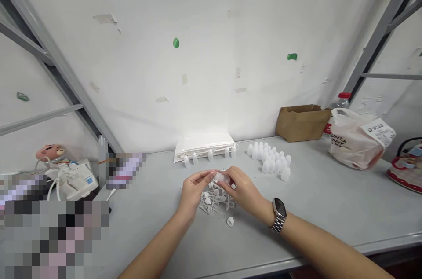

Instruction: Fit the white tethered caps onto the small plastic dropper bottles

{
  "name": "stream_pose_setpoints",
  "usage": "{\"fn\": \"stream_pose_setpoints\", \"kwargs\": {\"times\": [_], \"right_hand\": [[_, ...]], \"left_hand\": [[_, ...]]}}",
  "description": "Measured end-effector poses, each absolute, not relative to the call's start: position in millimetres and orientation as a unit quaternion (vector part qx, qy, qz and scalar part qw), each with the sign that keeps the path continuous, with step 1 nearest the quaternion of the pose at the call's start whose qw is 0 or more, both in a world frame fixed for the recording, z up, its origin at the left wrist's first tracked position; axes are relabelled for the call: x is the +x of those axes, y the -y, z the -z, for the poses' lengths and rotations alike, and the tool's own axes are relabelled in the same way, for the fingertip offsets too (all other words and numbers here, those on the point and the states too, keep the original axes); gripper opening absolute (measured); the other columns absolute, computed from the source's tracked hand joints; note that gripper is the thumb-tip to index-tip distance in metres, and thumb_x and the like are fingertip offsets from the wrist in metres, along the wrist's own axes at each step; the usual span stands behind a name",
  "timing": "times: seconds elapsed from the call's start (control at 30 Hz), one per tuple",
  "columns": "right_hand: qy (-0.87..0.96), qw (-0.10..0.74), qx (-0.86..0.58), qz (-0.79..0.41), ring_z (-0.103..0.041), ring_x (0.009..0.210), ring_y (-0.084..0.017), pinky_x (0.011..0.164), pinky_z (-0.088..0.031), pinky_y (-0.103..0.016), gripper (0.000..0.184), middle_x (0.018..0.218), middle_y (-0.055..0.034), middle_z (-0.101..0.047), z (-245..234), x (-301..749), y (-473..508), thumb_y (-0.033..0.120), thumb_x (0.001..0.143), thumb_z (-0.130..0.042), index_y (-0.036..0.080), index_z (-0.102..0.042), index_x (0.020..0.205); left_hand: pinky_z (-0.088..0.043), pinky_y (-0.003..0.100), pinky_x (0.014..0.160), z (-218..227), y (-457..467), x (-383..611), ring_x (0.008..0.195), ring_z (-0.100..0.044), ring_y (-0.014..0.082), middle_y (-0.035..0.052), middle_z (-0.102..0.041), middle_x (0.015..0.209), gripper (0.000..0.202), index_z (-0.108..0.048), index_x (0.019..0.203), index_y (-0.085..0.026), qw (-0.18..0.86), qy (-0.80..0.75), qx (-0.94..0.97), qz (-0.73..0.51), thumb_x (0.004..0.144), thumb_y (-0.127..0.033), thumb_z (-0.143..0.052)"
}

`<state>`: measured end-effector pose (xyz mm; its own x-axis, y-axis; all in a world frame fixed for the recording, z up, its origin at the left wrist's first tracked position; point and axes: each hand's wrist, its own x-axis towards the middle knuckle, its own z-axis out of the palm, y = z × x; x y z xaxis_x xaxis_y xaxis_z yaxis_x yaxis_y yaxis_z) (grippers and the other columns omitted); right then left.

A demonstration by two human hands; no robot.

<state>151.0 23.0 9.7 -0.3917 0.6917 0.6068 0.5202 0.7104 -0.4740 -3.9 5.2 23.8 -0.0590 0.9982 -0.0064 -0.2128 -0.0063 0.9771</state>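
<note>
- A small white plastic bottle (220,177) sits pinched between both hands, held just above the grey table (329,200) and over a loose pile of caps (214,202).
- The left hand (193,191) has its fingertips closed on the bottle's left end; the right hand (242,191), which wears a wristwatch (279,214), grips the other end with fingers curled round it. Whether a cap is already on cannot be made out.
- Risk, as I judge it: the bottle is small and smooth, so a twist or push off-axis could make it slip and drop into the pile, scattering caps.
- One stray cap (230,222) lies apart from the pile towards the table's front; a sweep of the right forearm could knock it towards the edge.
- The cluster of standing bottles (270,160) and the row of bottles (209,154) before the white packet (204,142) stand near; a wide elbow move could topple them.
- Writing: the plastic bag (354,145) bears red lettering and a printed label, both too small to read. The cardboard box (301,121) shows no print.
</note>
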Motion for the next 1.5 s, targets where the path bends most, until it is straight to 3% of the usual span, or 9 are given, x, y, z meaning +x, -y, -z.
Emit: {"fn": "stream_pose_setpoints", "kwargs": {"times": [0.37, 0.5, 0.8, 0.9, 1.03, 1.27, 1.4, 1.5], "right_hand": [[0.748, 0.505, -0.335, -0.270, -0.056, 0.069, -0.012, 0.064, -0.049, -0.025, 0.020, 0.083, -0.0028, -0.062, -36, 149, -3, 0.026, 0.080, -0.055, 0.020, -0.057, 0.099], [0.754, 0.560, -0.238, -0.247, -0.057, 0.072, -0.015, 0.064, -0.050, -0.030, 0.025, 0.086, -0.0051, -0.063, -71, 156, 26, 0.019, 0.079, -0.056, 0.022, -0.055, 0.104], [0.808, 0.540, -0.164, -0.169, -0.058, 0.067, -0.018, 0.056, -0.051, -0.033, 0.044, 0.082, -0.0050, -0.064, -120, 167, 66, 0.015, 0.078, -0.055, 0.030, -0.047, 0.119], [0.823, 0.525, -0.171, -0.135, -0.058, 0.071, -0.018, 0.058, -0.051, -0.033, 0.045, 0.083, -0.0052, -0.064, -119, 168, 65, 0.014, 0.079, -0.053, 0.028, -0.044, 0.122], [0.837, 0.509, -0.193, -0.050, -0.056, 0.081, -0.019, 0.066, -0.049, -0.034, 0.046, 0.092, -0.0078, -0.062, -103, 166, 42, 0.012, 0.079, -0.053, 0.023, -0.041, 0.121], [0.870, 0.421, -0.222, 0.128, -0.049, 0.063, -0.017, 0.053, -0.042, -0.030, 0.014, 0.068, -0.0075, -0.057, -52, 154, -19, 0.013, 0.082, -0.046, 0.010, -0.053, 0.094], [0.874, 0.395, -0.243, 0.144, -0.046, 0.061, -0.017, 0.052, -0.040, -0.030, 0.009, 0.064, -0.0065, -0.053, -34, 149, -24, 0.012, 0.083, -0.044, 0.011, -0.052, 0.086], [0.858, 0.428, -0.262, 0.111, -0.049, 0.067, -0.018, 0.056, -0.043, -0.030, 0.016, 0.073, -0.0085, -0.055, -25, 144, -22, 0.011, 0.084, -0.043, 0.011, -0.048, 0.098]], "left_hand": [[-0.045, 0.032, 0.079, -42, 6, -6, 0.084, -0.060, 0.0203, 0.0074, -0.069, 0.083, 0.028, -0.068, 0.078, -0.015, 0.519, -0.467, 0.399, -0.594, 0.062, -0.038, -0.067], [-0.047, 0.035, 0.078, -76, 39, -1, 0.086, -0.060, 0.0231, 0.0056, -0.069, 0.083, 0.026, -0.068, 0.078, -0.018, 0.509, -0.442, 0.412, -0.613, 0.064, -0.040, -0.066], [-0.049, 0.046, 0.075, -118, 91, 6, 0.079, -0.062, 0.0293, 0.0007, -0.068, 0.067, 0.021, -0.067, 0.059, -0.031, 0.355, -0.420, 0.469, -0.691, 0.048, -0.047, -0.073], [-0.048, 0.046, 0.077, -115, 89, 6, 0.082, -0.062, 0.0303, 0.0016, -0.068, 0.068, 0.021, -0.068, 0.061, -0.030, 0.342, -0.422, 0.475, -0.693, 0.050, -0.046, -0.073], [-0.046, 0.040, 0.082, -102, 66, 2, 0.091, -0.060, 0.0281, 0.0029, -0.070, 0.082, 0.020, -0.068, 0.069, -0.024, 0.371, -0.430, 0.453, -0.686, 0.057, -0.039, -0.071], [-0.039, 0.034, 0.088, -66, 10, -3, 0.091, -0.058, 0.0209, 0.0084, -0.069, 0.091, 0.030, -0.069, 0.084, -0.015, 0.558, -0.416, 0.378, -0.610, 0.064, -0.038, -0.067], [-0.035, 0.034, 0.093, -51, 5, -1, 0.098, -0.057, 0.0212, 0.0084, -0.069, 0.090, 0.026, -0.069, 0.081, -0.015, 0.579, -0.405, 0.359, -0.610, 0.065, -0.036, -0.066], [-0.033, 0.035, 0.095, -46, 5, 0, 0.102, -0.055, 0.0218, 0.0079, -0.069, 0.092, 0.024, -0.068, 0.082, -0.015, 0.555, -0.404, 0.368, -0.627, 0.066, -0.033, -0.066]]}}
